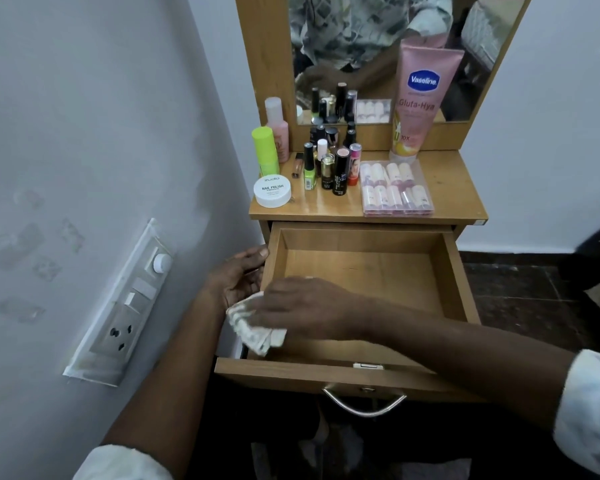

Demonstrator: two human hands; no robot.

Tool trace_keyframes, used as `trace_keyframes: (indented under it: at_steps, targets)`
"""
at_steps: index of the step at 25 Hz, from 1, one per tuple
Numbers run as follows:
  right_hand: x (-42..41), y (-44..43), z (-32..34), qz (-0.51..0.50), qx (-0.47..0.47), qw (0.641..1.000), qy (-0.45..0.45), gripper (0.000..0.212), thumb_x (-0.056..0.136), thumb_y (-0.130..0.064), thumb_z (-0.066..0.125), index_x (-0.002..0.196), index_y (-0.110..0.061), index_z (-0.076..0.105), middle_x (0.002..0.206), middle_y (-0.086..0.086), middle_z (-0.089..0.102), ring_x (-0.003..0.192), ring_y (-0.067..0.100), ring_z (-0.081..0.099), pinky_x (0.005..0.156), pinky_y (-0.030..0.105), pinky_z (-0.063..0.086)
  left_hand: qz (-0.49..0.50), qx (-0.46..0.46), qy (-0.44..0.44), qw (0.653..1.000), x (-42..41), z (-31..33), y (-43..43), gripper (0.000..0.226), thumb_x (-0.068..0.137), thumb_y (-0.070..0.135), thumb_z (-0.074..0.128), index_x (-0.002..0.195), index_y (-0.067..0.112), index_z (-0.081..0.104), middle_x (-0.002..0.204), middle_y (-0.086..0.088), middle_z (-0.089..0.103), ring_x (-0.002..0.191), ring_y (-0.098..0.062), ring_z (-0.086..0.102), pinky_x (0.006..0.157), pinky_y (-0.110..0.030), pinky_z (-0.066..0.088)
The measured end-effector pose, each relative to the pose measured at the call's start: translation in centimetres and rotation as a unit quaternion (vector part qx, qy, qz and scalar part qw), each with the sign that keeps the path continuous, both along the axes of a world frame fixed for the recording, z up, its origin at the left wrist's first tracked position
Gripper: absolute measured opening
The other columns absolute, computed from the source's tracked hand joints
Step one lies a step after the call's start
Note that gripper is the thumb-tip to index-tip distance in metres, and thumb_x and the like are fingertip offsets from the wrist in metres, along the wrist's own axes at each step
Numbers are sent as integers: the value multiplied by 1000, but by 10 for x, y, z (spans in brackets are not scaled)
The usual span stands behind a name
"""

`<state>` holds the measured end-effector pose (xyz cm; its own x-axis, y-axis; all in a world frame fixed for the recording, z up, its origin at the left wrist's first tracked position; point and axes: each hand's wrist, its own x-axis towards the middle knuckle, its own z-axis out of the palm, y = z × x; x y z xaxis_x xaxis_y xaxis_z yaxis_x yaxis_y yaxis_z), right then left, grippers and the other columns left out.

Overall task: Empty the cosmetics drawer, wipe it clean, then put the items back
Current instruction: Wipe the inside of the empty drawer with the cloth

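While our right hand [305, 306] bunches a crumpled white cloth [253, 329] under curled fingers, pressing it down at the front left corner of the pulled-out light wooden drawer [458, 282], our left hand [238, 278] rests outside the drawer's left wall, slack and holding nothing, its thumb touching the wall's top edge. Cloth and hand are all the drawer contains; its wooden floor shows bare behind them, and a curved metal handle [364, 403] hangs from its front panel. We see the cosmetics standing on the wooden dressing-table top [458, 188] just above: a round white nail-polish tub [272, 195] at the front left, a neon green cylindrical bottle [265, 150] and a pink bottle with a white cap [277, 128] behind it, a tight cluster of small dark-capped bottles and lipsticks [329, 168] in the middle, a clear plastic box [395, 188] packed with two rows of pale pink tubes to the right, and a tall pink Vaseline tube [421, 98] standing cap-down against the wood-framed mirror [361, 46].
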<state>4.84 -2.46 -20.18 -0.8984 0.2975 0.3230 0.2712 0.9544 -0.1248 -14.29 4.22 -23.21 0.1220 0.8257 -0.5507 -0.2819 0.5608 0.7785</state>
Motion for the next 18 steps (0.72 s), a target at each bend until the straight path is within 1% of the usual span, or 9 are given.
trace_keyframes:
  at_steps: [2,4,6,7,9,10,12,15,18]
  targets:
    - [-6,-3,-15,73,19,997,-8,35,94,-2,57,128,-2,62,133,15,61,108,33,57,84,43,48,13,10,-39,999,1,-5,-6,19,86,13,63,97,11,79,70,-3,72,51,-7,61,53,-22,56]
    - [0,11,-24,79,51,996,-9,38,93,-2,58,130,-2,61,135,14,60,113,34,57,89,43,49,7,13,25,1000,25,-13,-13,25,90,12,59,106,12,77,83,-6,75,61,-11,67,62,-26,59]
    - [10,38,-26,-27,59,998,1,43,88,-3,62,132,-6,60,135,14,60,119,32,55,90,45,53,94,0,16,995,24,-21,-15,27,99,5,46,109,4,70,107,-17,71,75,-19,72,73,-31,61]
    - [14,52,-25,-106,53,993,17,45,88,-4,59,133,-7,59,135,14,60,121,30,51,87,45,56,71,6,8,997,23,-20,-18,27,99,1,44,106,2,69,110,-18,68,72,-18,72,69,-29,61]
    - [14,72,-23,-225,50,973,29,48,88,-4,43,134,-4,57,135,16,59,117,27,45,77,42,58,40,15,-30,999,12,-27,-6,28,95,-7,48,113,0,69,96,-15,71,62,-16,67,60,-25,59]
    - [8,75,-25,-253,43,966,27,50,87,-5,36,133,-1,57,134,17,59,115,28,45,73,42,58,45,7,-46,998,1,-29,-1,29,94,-9,49,116,-1,67,91,-15,71,61,-15,65,59,-24,58]
    - [-3,69,-29,-274,6,961,37,54,86,-10,29,131,-2,58,134,16,58,114,32,49,72,45,58,47,18,-49,998,-4,-29,-1,28,94,-10,49,109,0,69,85,-15,73,60,-16,67,58,-25,58]
    - [-2,38,-30,-199,-7,979,44,45,90,-18,38,127,-8,61,131,14,61,110,27,49,71,37,54,30,22,-53,998,4,-25,-7,27,97,-4,45,97,4,70,79,-13,75,62,-19,72,54,-29,60]
    - [8,-2,-28,-24,-27,999,32,33,91,-11,56,124,-5,63,130,16,61,103,26,48,67,32,49,8,19,-58,998,-1,-21,-9,23,97,0,47,109,4,67,66,-7,71,46,-11,64,44,-23,54]
